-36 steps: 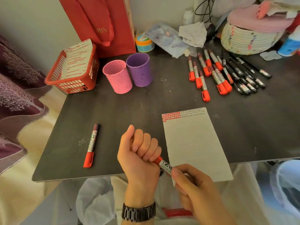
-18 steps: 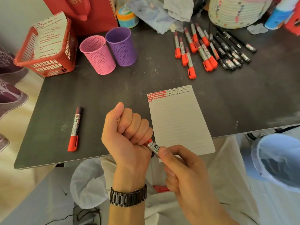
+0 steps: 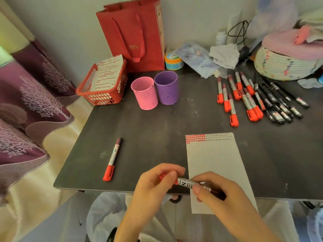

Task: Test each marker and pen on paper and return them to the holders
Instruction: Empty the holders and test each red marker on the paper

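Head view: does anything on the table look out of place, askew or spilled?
One red-capped marker lies alone at the left of the table, far from the marker pile at back right. The paper sits skewed and overhangs the near edge. Nothing spilled; the pink holder and purple holder stand upright.

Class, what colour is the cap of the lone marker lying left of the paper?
Red-orange, on the lone marker; the head view shows it.

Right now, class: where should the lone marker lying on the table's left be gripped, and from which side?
Pinch the lone marker across its labelled barrel at mid-length, coming down from above. It lies flat on the table with bare surface along both long sides, leaving room for fingers. Avoid the red cap at the near end; it might pull off.
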`<state>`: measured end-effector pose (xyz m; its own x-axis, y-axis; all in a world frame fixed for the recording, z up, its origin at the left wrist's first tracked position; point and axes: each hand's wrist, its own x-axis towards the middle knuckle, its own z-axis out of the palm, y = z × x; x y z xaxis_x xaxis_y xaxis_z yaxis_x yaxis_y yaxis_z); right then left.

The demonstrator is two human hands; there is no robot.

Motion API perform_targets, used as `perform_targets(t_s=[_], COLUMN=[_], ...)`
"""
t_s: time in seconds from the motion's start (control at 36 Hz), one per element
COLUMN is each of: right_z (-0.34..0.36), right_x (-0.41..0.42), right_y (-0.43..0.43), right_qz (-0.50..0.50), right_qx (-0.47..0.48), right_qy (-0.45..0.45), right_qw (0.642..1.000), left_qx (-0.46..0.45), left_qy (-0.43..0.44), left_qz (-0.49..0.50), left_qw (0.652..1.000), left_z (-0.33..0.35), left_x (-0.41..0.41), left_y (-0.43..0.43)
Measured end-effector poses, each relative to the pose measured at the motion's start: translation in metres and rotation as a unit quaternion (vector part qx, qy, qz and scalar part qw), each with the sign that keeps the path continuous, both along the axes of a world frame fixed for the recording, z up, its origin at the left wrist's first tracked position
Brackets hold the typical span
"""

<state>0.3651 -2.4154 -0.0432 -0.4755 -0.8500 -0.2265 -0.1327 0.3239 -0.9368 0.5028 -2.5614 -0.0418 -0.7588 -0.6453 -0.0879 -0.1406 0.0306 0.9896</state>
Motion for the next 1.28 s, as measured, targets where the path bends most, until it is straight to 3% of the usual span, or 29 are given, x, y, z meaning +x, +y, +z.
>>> perform_targets(t_s=[0.17,0.25,0.33,0.42,0.56,0.75,0.89,1.28], right_z=[-0.001,-0.003,-0.006,-0.009,-0.015,-0.04,-0.057,-0.058], right_x=[-0.017,-0.016,-0.01,-0.001,0.018,0.04,0.048,0.048], right_y=[-0.019,-0.035,-0.054,-0.073,-0.1,-0.132,-0.132,-0.128], right_qz=[0.082,0.12,0.132,0.085,0.084,0.136,0.14,0.148], right_qx=[0.018,0.012,0.006,-0.019,-0.023,0.06,0.083,0.086], right_qy=[0.105,0.136,0.14,0.169,0.256,0.347,0.435,0.443], right_qw=[0.991,0.983,0.981,0.982,0.963,0.926,0.886,0.88], left_qx=[-0.182,-0.225,-0.25,-0.285,-0.256,-0.258,-0.266,-0.268], left_qy=[-0.142,-0.185,-0.171,-0.137,-0.182,-0.338,-0.36,-0.348], left_qz=[-0.046,-0.043,0.012,0.156,0.374,0.387,0.377,0.385], left_qw=[0.972,0.956,0.953,0.936,0.872,0.818,0.811,0.812], left_z=[-0.006,-0.004,0.0,0.003,-0.006,-0.032,-0.042,-0.041], left_x=[0.033,0.047,0.061,0.077,0.103,0.102,0.094,0.092], left_y=[-0.013,-0.018,-0.027,-0.045,-0.089,-0.113,-0.107,-0.1])
